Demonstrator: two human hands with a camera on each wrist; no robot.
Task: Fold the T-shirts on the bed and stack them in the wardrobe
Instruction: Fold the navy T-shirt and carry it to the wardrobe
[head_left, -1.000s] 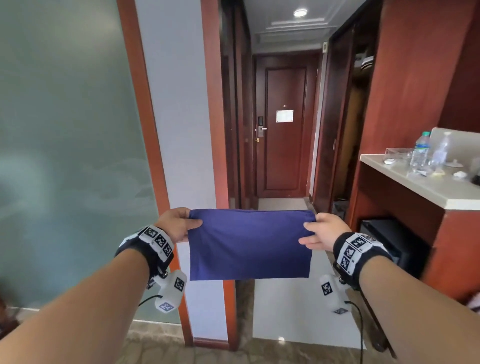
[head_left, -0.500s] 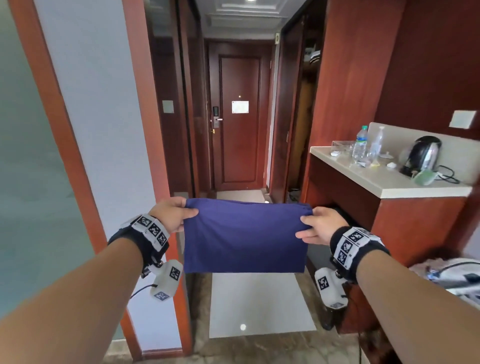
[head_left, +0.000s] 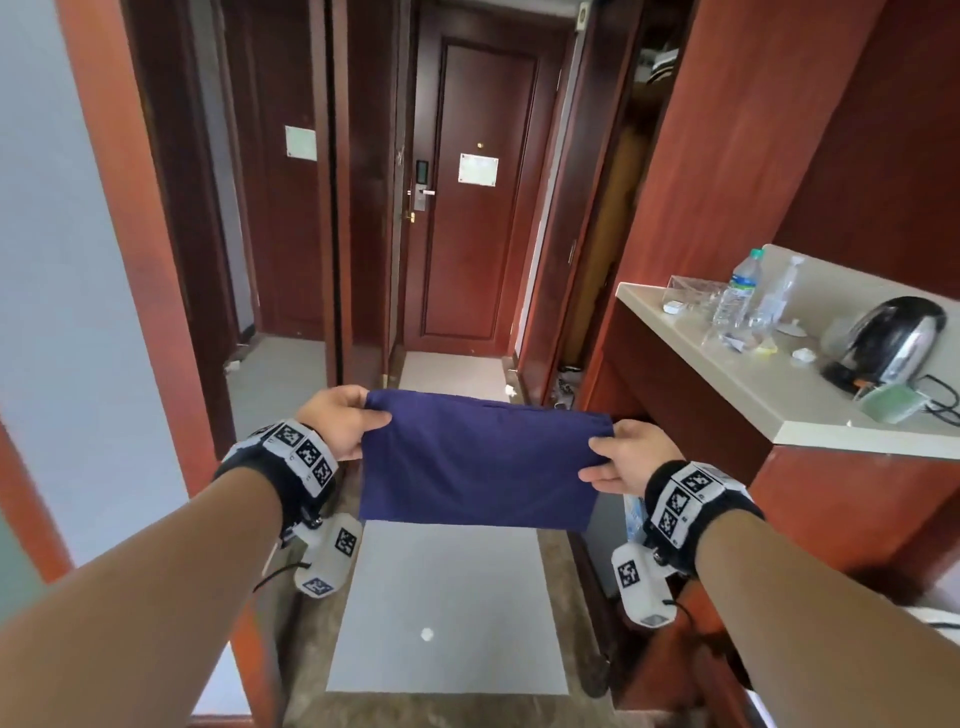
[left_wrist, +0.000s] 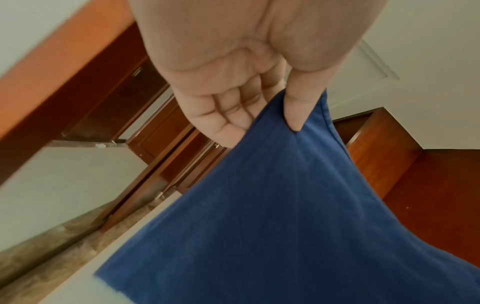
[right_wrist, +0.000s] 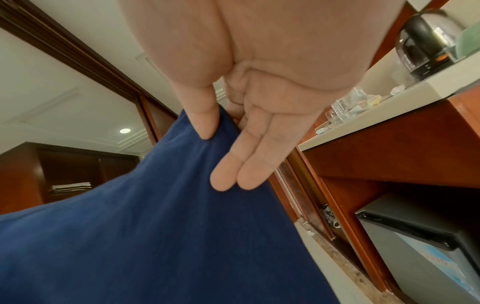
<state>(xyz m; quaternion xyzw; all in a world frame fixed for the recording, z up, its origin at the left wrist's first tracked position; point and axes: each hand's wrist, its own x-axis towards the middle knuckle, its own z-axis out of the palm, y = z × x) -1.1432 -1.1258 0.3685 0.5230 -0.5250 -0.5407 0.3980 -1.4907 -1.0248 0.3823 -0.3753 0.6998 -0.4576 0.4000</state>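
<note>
Outstretched, left hand (head_left: 340, 422) and right hand (head_left: 626, 462) each pinch the folded blue T-shirt (head_left: 480, 465) between thumb and fingers.

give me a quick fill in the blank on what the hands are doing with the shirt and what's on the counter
1. Both hands hold a folded T-shirt whose colour is ____.
2. The left hand pinches the shirt's upper ____ corner.
3. On the counter by the right hand, the black appliance is a ____.

Missing words: blue; left; kettle
</note>
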